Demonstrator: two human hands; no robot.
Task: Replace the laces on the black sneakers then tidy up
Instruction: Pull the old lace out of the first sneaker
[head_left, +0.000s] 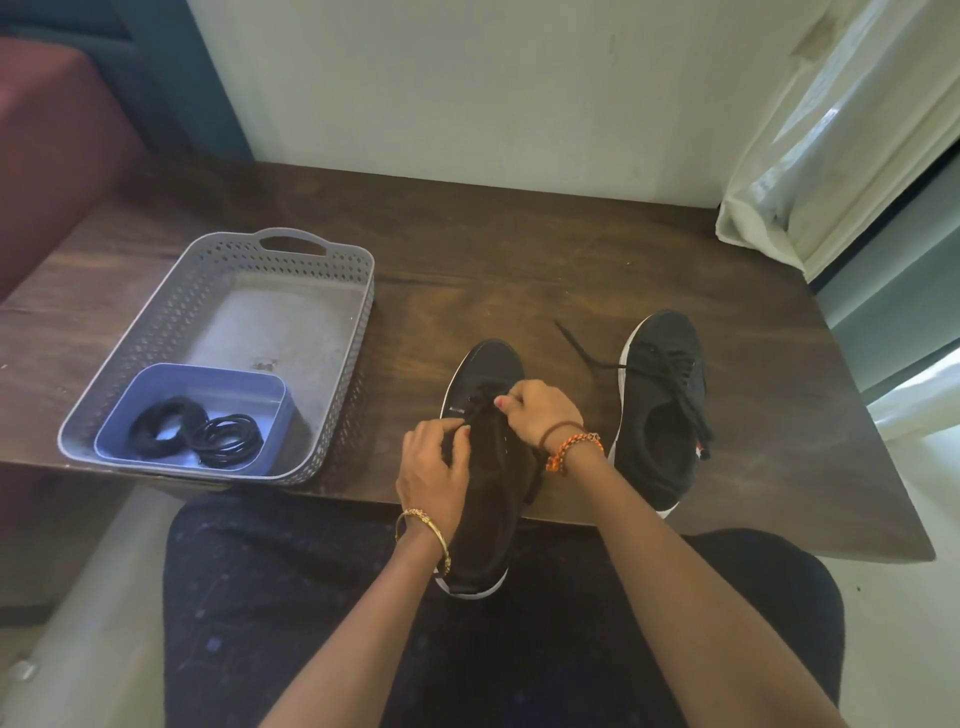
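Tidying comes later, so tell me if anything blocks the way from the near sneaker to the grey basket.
Nothing visible does. The near sneaker, held by the left hand and right hand, has bare table between it and the grey basket. Inside, the blue tray with coiled laces fills the near end.

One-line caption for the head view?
Both hands, left hand and right hand, pinch the lace on the near sneaker; second sneaker waits beside it.

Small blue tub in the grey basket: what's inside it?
The small blue tub holds two coiled black lace bundles, side by side and touching. The tub floor beneath them is covered. The rest of the grey basket holds nothing else.
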